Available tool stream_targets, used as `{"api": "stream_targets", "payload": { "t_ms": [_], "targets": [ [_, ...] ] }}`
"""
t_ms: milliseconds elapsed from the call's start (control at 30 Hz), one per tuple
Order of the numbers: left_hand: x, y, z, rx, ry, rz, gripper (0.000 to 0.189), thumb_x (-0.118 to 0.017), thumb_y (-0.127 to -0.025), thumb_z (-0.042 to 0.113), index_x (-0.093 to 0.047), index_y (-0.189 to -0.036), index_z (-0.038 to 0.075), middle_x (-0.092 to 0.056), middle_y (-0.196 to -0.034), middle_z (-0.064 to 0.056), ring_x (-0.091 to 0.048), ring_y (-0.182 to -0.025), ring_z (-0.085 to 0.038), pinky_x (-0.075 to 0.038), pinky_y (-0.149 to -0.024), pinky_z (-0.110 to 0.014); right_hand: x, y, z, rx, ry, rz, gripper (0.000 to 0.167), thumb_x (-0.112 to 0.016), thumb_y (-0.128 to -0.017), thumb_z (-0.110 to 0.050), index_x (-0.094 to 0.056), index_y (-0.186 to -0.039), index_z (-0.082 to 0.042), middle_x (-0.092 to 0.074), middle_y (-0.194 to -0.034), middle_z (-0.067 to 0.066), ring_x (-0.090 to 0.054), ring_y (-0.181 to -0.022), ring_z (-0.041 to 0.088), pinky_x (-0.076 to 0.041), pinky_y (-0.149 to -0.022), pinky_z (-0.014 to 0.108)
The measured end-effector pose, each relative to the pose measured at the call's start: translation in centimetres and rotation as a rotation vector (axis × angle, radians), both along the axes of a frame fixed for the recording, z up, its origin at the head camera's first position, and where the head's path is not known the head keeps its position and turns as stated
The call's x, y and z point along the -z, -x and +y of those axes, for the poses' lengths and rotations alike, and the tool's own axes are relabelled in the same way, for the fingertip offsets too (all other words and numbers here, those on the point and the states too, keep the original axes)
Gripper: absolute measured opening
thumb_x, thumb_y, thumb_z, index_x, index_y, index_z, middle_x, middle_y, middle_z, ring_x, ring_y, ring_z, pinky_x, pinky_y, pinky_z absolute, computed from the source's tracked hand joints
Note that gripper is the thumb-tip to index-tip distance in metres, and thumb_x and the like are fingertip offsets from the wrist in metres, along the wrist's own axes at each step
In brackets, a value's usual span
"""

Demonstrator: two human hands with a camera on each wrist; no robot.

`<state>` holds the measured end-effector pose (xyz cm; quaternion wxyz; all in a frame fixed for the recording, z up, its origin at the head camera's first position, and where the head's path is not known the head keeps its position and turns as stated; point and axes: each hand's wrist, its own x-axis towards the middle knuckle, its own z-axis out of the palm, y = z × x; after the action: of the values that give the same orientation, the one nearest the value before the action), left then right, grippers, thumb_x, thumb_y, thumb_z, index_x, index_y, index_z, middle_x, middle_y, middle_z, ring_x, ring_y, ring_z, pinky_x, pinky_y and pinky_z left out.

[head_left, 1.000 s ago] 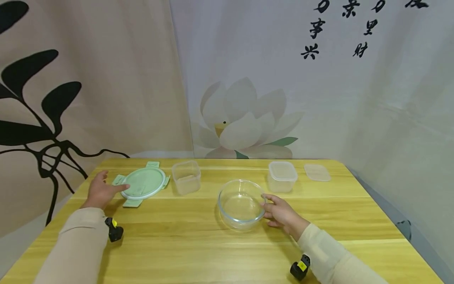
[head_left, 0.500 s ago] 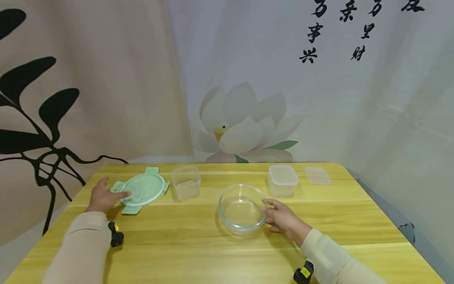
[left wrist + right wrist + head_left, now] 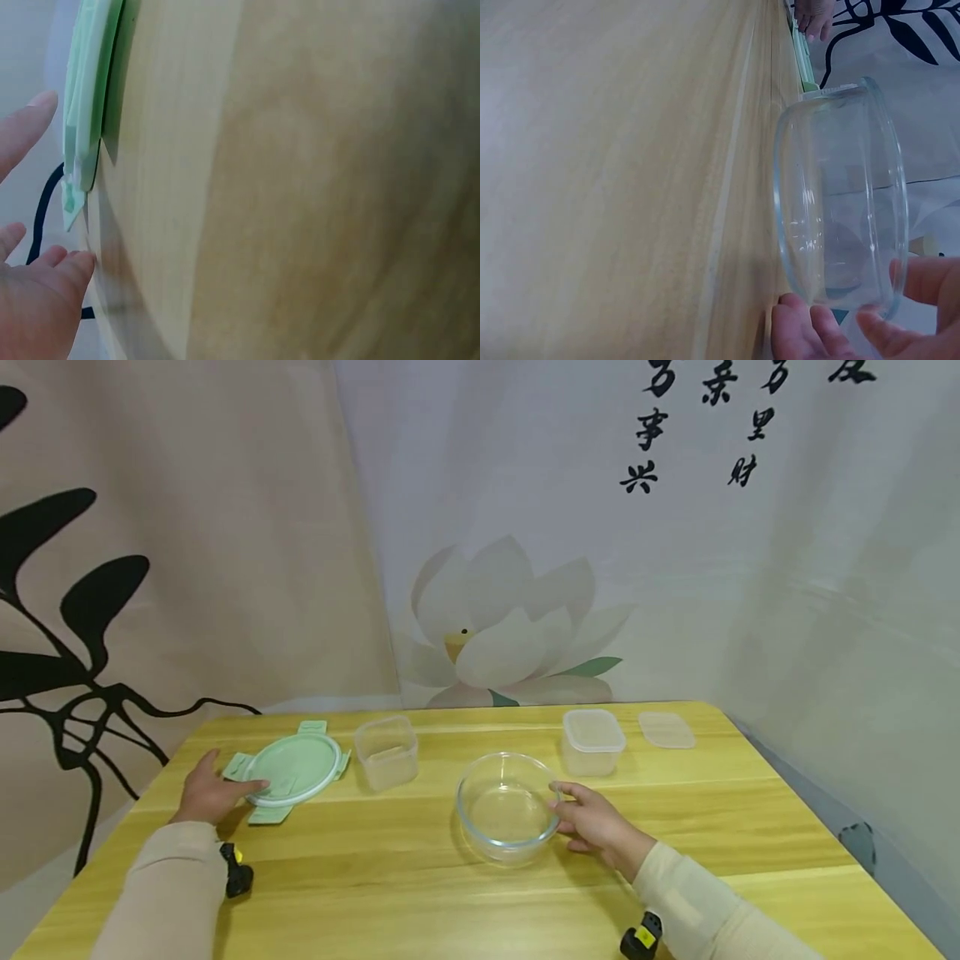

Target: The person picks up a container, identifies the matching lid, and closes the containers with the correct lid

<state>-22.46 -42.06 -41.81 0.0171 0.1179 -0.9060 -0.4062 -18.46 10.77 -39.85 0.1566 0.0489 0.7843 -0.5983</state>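
Observation:
A round clear glass bowl (image 3: 508, 810) stands upright on the table. My right hand (image 3: 600, 827) holds its right side, with the thumb at the rim and the fingers against the outer wall, as the right wrist view shows. At the left lies a round green lid (image 3: 296, 767) with its side flaps spread out. Beside its left edge is my left hand (image 3: 210, 793), fingers extended and spread. In the head view its thumb reaches over the lid's near-left edge; whether it touches I cannot tell. The left wrist view shows the lid (image 3: 94, 90) edge-on.
An uncovered square clear plastic container (image 3: 387, 756) stands right of the green lid. Behind the bowl to the right is another square container (image 3: 592, 743) with its lid on. A flat square lid (image 3: 666, 730) lies near the back right corner of the wooden table (image 3: 360, 893).
The head view has shifted slightly, so the whole scene sits a little lower and further left. Both hands keep almost the same places by the lid and the bowl.

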Motion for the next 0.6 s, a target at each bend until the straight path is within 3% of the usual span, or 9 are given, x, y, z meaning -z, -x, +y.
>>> {"api": "stream_targets", "payload": {
  "t_ms": [267,600],
  "targets": [
    [0.4,-0.2,0.0,-0.026,-0.013,-0.024,0.116,-0.076,-0.083,0.033,0.01,-0.147,-0.011,0.003,-0.15,-0.041,-0.009,-0.134,-0.06,-0.022,-0.106,-0.068,0.1,0.0,-0.1,0.005,-0.011,0.002,0.047,-0.052,-0.099,-0.018,-0.042,-0.143,-0.004,-0.055,-0.13,0.02,-0.056,-0.087,0.023,-0.048,-0.063,0.032],
    [0.1,0.9,-0.1,0.009,0.009,-0.066,0.121,-0.078,-0.078,0.037,0.009,-0.147,-0.012,0.0,-0.148,-0.043,-0.01,-0.132,-0.061,-0.022,-0.105,-0.068,-0.1,-0.1,0.0,0.003,-0.013,0.004,0.048,-0.052,-0.099,-0.018,-0.041,-0.144,-0.003,-0.054,-0.13,0.02,-0.057,-0.089,0.022,-0.048,-0.065,0.033]
  ]
}}
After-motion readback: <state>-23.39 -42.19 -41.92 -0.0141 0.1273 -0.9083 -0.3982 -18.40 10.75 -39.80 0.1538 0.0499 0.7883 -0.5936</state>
